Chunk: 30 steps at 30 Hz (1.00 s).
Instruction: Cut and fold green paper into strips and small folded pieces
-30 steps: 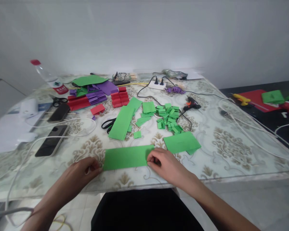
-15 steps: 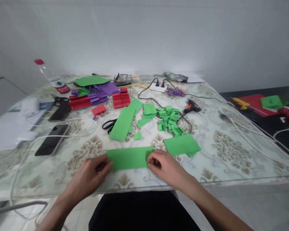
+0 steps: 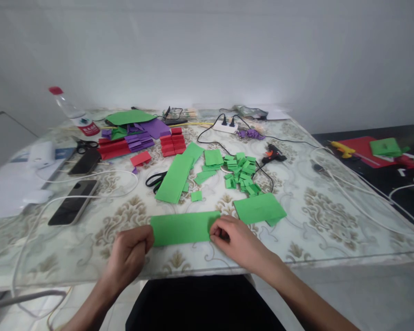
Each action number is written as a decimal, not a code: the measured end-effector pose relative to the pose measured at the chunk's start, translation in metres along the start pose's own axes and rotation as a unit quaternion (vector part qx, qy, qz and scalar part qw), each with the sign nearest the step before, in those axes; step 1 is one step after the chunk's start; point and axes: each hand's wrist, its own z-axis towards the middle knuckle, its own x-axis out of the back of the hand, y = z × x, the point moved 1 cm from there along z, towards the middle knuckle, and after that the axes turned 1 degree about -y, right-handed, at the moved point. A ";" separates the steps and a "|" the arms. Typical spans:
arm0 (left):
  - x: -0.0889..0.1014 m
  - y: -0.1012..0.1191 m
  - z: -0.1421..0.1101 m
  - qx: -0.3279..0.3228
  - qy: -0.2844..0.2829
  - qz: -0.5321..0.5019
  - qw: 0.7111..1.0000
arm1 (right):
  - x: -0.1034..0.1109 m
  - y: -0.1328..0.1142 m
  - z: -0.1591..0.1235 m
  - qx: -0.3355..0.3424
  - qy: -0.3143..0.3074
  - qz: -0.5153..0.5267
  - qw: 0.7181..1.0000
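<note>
A long green paper strip (image 3: 182, 228) lies flat near the table's front edge between my two hands. My left hand (image 3: 133, 252) is closed in a fist shape at the strip's left end, its curled fingers meeting the edge. My right hand (image 3: 236, 241) pinches the strip's right end between thumb and fingers. Just beyond my right hand rests a pair of overlapping green paper pieces (image 3: 258, 208). Further back lie stacked green strips (image 3: 175, 178) over black-handled scissors (image 3: 155, 180), a small green square (image 3: 196, 196) and a heap of folded green pieces (image 3: 240, 171).
Red folded paper (image 3: 172, 143) and purple paper (image 3: 138, 140) lie at the back left, near a bottle (image 3: 81, 118). Two phones (image 3: 74, 202) sit left with a white cable. A black glue gun (image 3: 273, 154) and a power strip (image 3: 225, 126) are behind. A yellow glue gun (image 3: 343, 149) lies right.
My left hand has curled tighter, its thumb now tucked against the fingers at the strip's left end. My right hand and the strip stay nearly where they were.
</note>
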 end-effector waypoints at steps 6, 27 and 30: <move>-0.006 0.006 -0.002 -0.033 0.028 -0.035 0.998 | -0.001 0.001 0.000 0.009 0.003 -0.001 1.000; -0.036 0.026 0.002 -0.138 -0.112 0.046 0.983 | -0.001 0.001 0.001 0.005 -0.002 -0.001 1.000; -0.049 0.032 0.007 -0.153 -0.137 0.076 0.976 | -0.001 0.001 0.001 0.004 -0.005 -0.002 1.000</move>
